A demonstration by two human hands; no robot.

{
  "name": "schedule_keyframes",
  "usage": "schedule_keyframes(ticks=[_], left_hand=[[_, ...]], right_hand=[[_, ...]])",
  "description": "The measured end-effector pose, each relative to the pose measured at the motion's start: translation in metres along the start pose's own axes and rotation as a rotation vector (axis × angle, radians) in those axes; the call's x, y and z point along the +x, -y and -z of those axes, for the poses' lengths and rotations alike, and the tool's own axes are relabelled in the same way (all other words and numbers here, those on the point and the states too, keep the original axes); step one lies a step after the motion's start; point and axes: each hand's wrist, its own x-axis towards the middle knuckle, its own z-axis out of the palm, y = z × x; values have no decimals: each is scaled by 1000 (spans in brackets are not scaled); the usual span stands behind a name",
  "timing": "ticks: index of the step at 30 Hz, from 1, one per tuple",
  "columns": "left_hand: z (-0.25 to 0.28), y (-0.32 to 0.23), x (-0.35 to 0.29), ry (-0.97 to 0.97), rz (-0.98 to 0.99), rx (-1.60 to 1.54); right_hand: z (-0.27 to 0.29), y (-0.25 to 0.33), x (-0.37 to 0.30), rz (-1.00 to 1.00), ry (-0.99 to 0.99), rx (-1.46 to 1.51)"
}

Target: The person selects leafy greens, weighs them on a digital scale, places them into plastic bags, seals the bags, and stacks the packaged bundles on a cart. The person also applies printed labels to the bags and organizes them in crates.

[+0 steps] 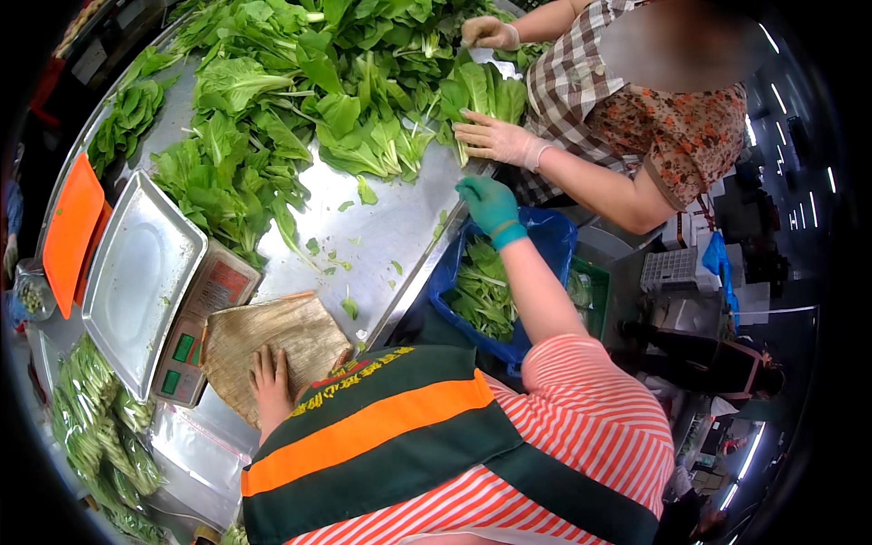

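My bare left hand (270,385) lies with its fingers stretched out on a worn brown sheet (272,341), which rests on the metal table beside the scale. My right hand (490,209), in a green glove, reaches past the table edge, above a bin lined with a blue bag (565,238). Leafy greens (486,291) lie in that bin. The right fingers bend away from view, and nothing shows in them. A large heap of leafy greens (341,118) covers the far part of the table (331,204), with loose leaves scattered nearer to me.
Across the corner, a co-worker's gloved hands (500,141) handle a bunch of greens. At left stand a scale with a metal tray (145,272) and an orange basket (71,232). Bagged greens (95,427) lie at near left. A green crate (595,295) stands beside the bin.
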Motion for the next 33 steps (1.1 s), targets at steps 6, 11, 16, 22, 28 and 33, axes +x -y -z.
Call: schedule_keyframes(ticks=[6, 11, 16, 22, 28, 33], left_hand=[[-8, 18, -12, -13, -8, 6], [-9, 16, -12, -7, -1, 43], [-30, 34, -11, -8, 3, 117], [-27, 27, -9, -18, 13, 113], [-35, 31, -11, -67, -26, 195], [-29, 31, -11, 0, -3, 144]], right_hand=[[57, -26, -115, -170, 833, -248], [67, 42, -47, -189, 314, -12], [31, 41, 12, -181, 421, -279], [20, 11, 32, -197, 262, -415], [69, -28, 99, -225, 82, -390], [64, -95, 155, -451, 202, -74]])
